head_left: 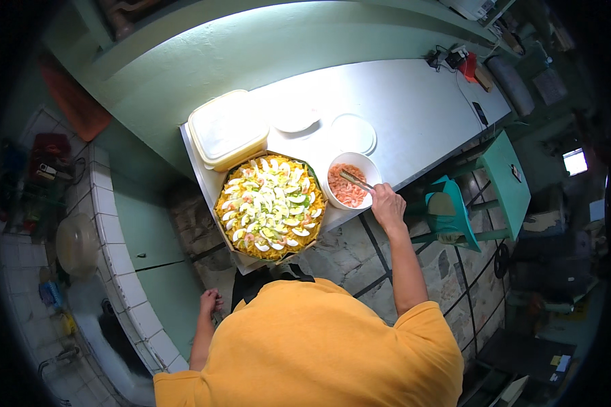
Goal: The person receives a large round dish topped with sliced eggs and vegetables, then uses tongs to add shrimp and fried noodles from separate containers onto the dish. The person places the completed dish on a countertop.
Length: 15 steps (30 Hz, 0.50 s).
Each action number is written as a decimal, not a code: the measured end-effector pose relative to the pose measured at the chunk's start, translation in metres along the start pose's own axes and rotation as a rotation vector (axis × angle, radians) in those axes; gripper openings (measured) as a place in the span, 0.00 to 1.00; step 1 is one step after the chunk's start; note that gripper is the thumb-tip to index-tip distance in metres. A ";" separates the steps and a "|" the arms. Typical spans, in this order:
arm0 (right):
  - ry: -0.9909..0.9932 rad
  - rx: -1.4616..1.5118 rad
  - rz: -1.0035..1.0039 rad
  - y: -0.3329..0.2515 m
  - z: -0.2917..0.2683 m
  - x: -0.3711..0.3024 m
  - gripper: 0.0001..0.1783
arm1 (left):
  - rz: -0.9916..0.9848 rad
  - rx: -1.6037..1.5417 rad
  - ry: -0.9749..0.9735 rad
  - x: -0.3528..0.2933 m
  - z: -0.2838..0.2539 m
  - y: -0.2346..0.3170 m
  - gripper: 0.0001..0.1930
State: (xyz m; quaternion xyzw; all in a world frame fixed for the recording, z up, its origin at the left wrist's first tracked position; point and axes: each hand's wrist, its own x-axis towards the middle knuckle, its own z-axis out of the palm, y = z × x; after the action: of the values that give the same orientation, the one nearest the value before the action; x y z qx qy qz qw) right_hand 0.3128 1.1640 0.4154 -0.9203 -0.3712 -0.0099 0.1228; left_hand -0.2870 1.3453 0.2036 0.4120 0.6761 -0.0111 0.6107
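In the head view, the right hand (388, 205) is closed tight around some metal tongs (355, 179). The tips of the tongs are in the pink shrimp (346, 195), inside a round white tub (373, 169) at the near edge of the white table (414, 102). The left hand (212, 300) hangs low, past the near left corner, far from the right hand. Its fingers look curled, but I can't tell if it has anything in it. A big tray (324, 210) sits at the near left corner, just beside the tub. It is full of yellow noodles (256, 253) with egg slices (278, 203) on top. A box with a pale lid (229, 129) is by the far left corner. A round white lid (354, 133) lies behind the tub, toward the far edge
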 end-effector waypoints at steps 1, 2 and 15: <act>-0.028 -0.005 0.006 -0.002 0.000 0.001 0.12 | -0.004 -0.004 0.013 0.002 0.000 0.007 0.12; -0.039 -0.011 0.010 -0.003 -0.001 0.003 0.12 | -0.008 -0.008 0.025 0.004 0.002 0.015 0.12; -0.116 0.552 -0.119 -0.067 -0.039 -0.040 0.11 | -0.195 0.026 0.070 -0.007 0.009 -0.015 0.13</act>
State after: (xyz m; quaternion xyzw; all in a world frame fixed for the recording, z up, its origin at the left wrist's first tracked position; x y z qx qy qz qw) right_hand 0.2403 1.1743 0.4631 -0.8278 -0.4197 0.1370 0.3463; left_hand -0.2888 1.3269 0.2002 0.3523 0.7336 -0.0650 0.5774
